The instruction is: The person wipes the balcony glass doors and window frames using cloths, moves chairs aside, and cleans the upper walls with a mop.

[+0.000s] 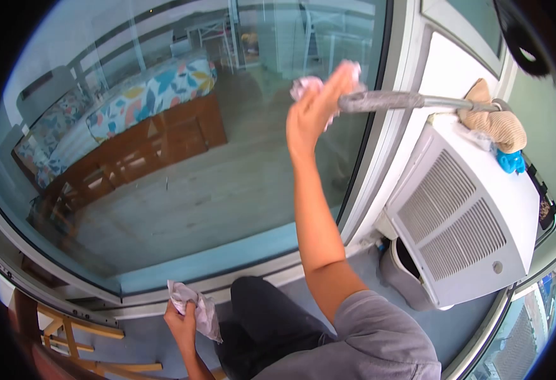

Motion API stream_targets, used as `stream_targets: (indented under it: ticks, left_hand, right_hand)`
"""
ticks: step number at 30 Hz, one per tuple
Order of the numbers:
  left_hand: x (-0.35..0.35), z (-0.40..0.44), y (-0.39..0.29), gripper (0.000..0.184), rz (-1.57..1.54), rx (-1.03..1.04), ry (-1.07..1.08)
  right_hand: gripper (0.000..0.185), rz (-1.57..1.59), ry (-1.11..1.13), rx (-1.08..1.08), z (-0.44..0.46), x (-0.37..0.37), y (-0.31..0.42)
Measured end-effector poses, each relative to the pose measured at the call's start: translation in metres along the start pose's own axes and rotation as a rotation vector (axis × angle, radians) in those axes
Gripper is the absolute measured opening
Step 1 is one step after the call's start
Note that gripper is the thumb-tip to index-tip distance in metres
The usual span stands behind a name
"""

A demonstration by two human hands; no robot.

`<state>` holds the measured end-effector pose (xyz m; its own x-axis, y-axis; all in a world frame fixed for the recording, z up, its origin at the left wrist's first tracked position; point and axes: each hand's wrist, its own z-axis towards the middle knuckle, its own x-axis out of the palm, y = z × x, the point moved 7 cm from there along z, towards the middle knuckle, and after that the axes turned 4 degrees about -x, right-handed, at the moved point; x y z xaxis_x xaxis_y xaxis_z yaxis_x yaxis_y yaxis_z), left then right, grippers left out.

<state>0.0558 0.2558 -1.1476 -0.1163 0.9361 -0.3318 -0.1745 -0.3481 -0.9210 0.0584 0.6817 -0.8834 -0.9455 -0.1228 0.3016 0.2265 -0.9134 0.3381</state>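
Note:
My right hand is raised against a large glass door pane, its fingers around a crumpled pinkish-white sheet. The hand is slightly blurred. Whether the sheet is paper or thin cloth I cannot tell. Lower down on the left, my left hand grips a second crumpled pale sheet near my knee, away from the glass. The grey grip of a pole ends beside my right hand; whether they touch is unclear.
A white louvred appliance stands at right, with a tan cloth and a blue item on top. A grey bin is below it. Wooden slatted furniture sits lower left. Behind the glass is a bed.

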Motion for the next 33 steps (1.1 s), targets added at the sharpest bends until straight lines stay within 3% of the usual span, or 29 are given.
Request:
stream_targets:
  ticks: [3, 6, 8, 9, 10, 11, 13, 14, 16, 18, 23, 25, 27, 29, 31, 33]
  left_hand:
    - [0.022, 0.003, -0.014, 0.025, -0.118, -0.013, 0.048]
    - [0.040, 0.006, -0.024, 0.023, -0.078, 0.001, 0.136]
    - [0.042, 0.004, -0.033, 0.023, -0.068, 0.050, 0.137]
    - [0.041, 0.003, -0.035, 0.023, -0.047, 0.087, 0.140]
    - [0.037, 0.004, -0.033, 0.022, -0.003, 0.112, 0.117]
    - [0.034, 0.005, -0.031, 0.022, -0.018, 0.127, 0.100]
    - [0.023, 0.005, -0.024, 0.022, 0.015, 0.138, 0.082]
    - [0.019, 0.004, -0.021, 0.023, -0.014, 0.132, 0.063]
    - [0.014, 0.007, -0.015, 0.023, -0.049, 0.104, 0.027]
    - [0.010, 0.006, -0.010, 0.022, -0.068, 0.067, -0.011]
    - [0.044, 0.023, -0.030, 0.018, -0.271, -0.047, 0.043]
    - [0.075, 0.042, -0.059, 0.016, -0.603, -0.102, 0.130]
    - [0.095, 0.061, -0.092, 0.014, -0.731, -0.122, 0.180]
    - [0.108, 0.078, -0.123, 0.011, -0.853, -0.145, 0.237]
    - [0.119, 0.086, -0.161, 0.013, -1.073, -0.155, 0.416]
    - [0.109, 0.083, -0.200, 0.018, -1.142, -0.189, 0.422]
  right_hand:
    - [0.054, -0.112, 0.054, -0.142, 0.049, 0.017, 0.019]
    - [0.053, -0.111, 0.070, -0.133, 0.004, -0.013, -0.012]
    - [0.053, 0.107, -0.148, 0.116, -0.077, -0.048, -0.061]
    - [0.051, -0.113, -0.176, 0.224, -0.127, -0.070, -0.082]
    - [0.050, -0.244, -0.181, 0.528, -0.186, -0.089, -0.117]
    - [0.052, -0.387, -0.234, 0.600, -0.260, -0.101, -0.164]
    - [0.051, -0.502, -0.184, 0.943, -0.286, -0.103, -0.161]
    - [0.051, -0.478, -0.185, 0.935, -0.267, -0.088, -0.149]
    - [0.051, -0.436, -0.154, 0.329, -0.190, -0.058, -0.086]
    - [0.053, -0.303, -0.041, 0.178, -0.104, -0.026, -0.017]
    - [0.055, -0.051, 0.153, -0.354, 0.062, 0.054, 0.071]
    - [0.057, 0.068, 0.083, -0.481, 0.101, 0.061, 0.095]
    - [0.058, 0.136, 0.086, -0.532, 0.110, 0.070, 0.097]
    - [0.059, -0.030, 0.208, -0.599, 0.084, 0.067, 0.094]
    - [0.058, -0.035, 0.324, -0.485, 0.039, 0.055, 0.086]
    - [0.059, -0.114, 0.428, -0.404, -0.031, 0.039, 0.061]
